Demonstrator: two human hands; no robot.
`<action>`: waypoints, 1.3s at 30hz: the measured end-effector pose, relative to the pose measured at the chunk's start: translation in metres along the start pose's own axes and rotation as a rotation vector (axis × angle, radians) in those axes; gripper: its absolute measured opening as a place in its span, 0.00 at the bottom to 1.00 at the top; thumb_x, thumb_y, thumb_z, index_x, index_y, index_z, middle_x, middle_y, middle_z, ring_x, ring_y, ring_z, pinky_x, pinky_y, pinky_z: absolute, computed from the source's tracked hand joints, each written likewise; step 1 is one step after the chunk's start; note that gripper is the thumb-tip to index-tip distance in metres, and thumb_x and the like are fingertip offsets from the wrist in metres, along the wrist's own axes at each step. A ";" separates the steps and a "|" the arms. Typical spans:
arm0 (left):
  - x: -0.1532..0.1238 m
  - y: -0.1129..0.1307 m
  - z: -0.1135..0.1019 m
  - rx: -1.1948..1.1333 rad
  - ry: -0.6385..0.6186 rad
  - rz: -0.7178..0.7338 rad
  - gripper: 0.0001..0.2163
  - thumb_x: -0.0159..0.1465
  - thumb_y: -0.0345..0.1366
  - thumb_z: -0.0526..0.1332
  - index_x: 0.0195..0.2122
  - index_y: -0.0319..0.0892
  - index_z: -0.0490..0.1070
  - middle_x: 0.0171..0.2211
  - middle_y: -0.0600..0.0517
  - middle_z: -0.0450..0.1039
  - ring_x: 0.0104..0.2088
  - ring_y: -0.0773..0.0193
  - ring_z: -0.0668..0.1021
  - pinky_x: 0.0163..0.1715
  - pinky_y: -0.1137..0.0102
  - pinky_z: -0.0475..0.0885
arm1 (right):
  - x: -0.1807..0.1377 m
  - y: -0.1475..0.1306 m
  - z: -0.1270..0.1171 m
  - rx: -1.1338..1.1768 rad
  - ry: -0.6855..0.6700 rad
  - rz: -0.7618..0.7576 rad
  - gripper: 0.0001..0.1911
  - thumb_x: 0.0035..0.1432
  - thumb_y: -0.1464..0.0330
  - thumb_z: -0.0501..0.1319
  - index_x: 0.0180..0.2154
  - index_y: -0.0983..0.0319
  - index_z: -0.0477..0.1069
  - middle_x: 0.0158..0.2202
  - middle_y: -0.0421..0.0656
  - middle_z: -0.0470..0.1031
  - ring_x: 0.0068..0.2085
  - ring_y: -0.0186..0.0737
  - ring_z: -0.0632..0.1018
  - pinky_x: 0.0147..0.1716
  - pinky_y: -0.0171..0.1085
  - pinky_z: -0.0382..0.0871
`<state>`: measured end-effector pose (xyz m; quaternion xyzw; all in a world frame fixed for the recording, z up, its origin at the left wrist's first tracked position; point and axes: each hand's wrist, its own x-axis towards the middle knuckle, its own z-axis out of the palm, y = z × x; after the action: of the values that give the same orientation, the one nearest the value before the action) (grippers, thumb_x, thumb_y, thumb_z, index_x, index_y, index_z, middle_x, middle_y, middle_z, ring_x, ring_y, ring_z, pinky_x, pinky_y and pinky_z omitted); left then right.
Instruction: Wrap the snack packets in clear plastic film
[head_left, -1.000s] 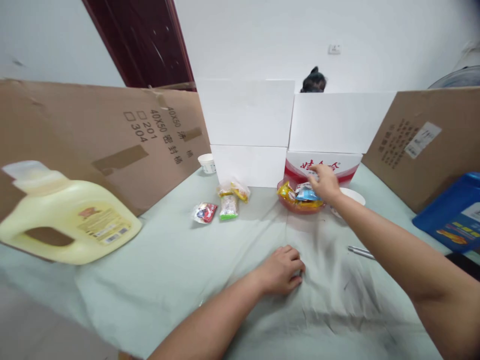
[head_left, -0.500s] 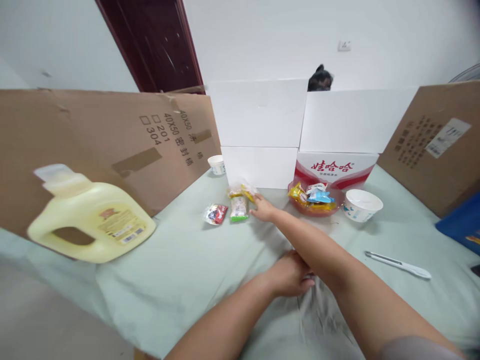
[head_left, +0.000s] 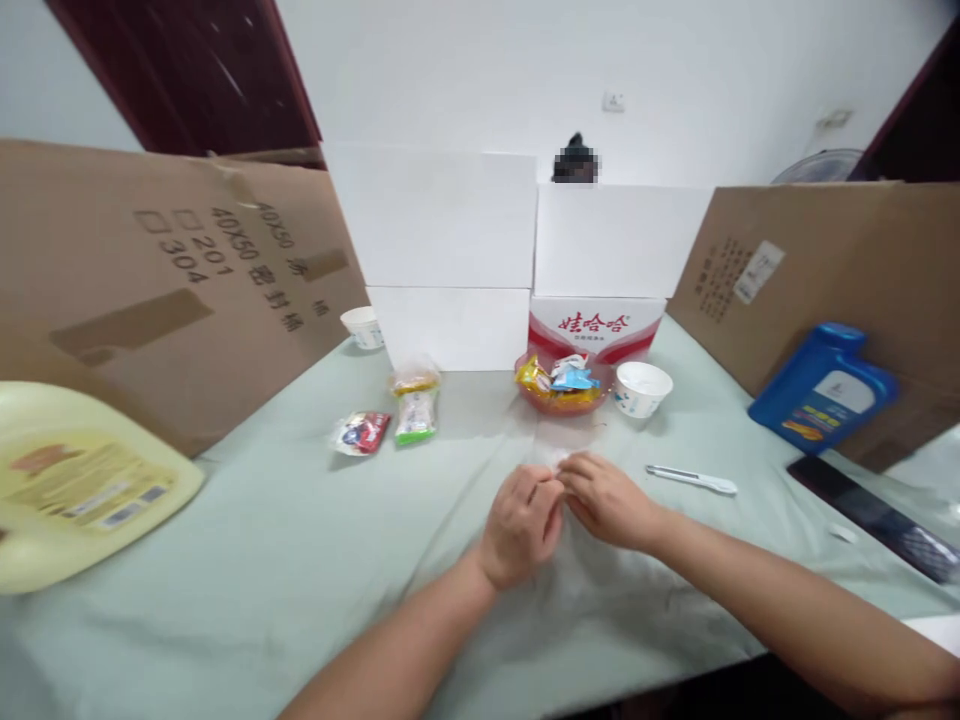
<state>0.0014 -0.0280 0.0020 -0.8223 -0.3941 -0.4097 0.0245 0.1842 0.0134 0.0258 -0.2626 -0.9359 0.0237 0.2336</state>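
Observation:
My left hand [head_left: 523,525] and my right hand [head_left: 606,500] meet over the middle of the table. Fingers of both are pinched together at the edge of what looks like a thin clear plastic bag [head_left: 564,437], mostly hidden and hard to make out. Beyond them sits a pink see-through bowl [head_left: 562,404] heaped with wrapped snacks [head_left: 574,378]. To the left lie a red and white snack packet [head_left: 361,433], a green-ended snack packet [head_left: 416,417] and a yellowish snack packet [head_left: 415,379].
Paper bowls stand right of the pink bowl [head_left: 643,390] and at back left [head_left: 363,327]. A white utility knife [head_left: 691,480], blue bottle [head_left: 825,390] and dark phone-like slab [head_left: 874,515] are right. A yellow jug [head_left: 90,490] stands left. White boxes [head_left: 450,330] and cardboard [head_left: 187,280] enclose the table; a person's head shows behind.
My right hand has drawn back from the snack packets to meet my left hand, with nothing visibly brought along. The view has turned right, bringing in the whole blue bottle.

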 end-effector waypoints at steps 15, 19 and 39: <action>-0.006 -0.013 0.021 -0.090 -0.132 -0.044 0.18 0.62 0.24 0.53 0.52 0.44 0.64 0.54 0.43 0.63 0.55 0.53 0.68 0.53 0.54 0.69 | -0.093 0.084 -0.052 -0.361 -0.234 0.734 0.13 0.55 0.75 0.58 0.42 0.62 0.76 0.39 0.51 0.76 0.41 0.51 0.75 0.41 0.46 0.69; -0.008 -0.012 0.024 -0.148 -0.120 -0.091 0.25 0.61 0.24 0.54 0.58 0.45 0.54 0.54 0.43 0.62 0.56 0.53 0.68 0.56 0.52 0.67 | -0.084 0.067 -0.036 -0.278 -0.109 0.609 0.17 0.59 0.76 0.52 0.45 0.60 0.74 0.38 0.49 0.75 0.40 0.45 0.76 0.40 0.41 0.69; -0.003 -0.014 0.019 -0.307 -0.138 -0.138 0.11 0.57 0.23 0.55 0.39 0.43 0.65 0.53 0.44 0.68 0.55 0.56 0.69 0.55 0.56 0.66 | -0.070 0.042 -0.025 -0.120 0.096 0.511 0.32 0.57 0.59 0.62 0.60 0.64 0.61 0.57 0.58 0.67 0.58 0.56 0.68 0.53 0.52 0.65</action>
<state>0.0034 -0.0135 -0.0162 -0.8137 -0.3831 -0.4083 -0.1564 0.2683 0.0127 0.0119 -0.5045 -0.8268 0.0138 0.2484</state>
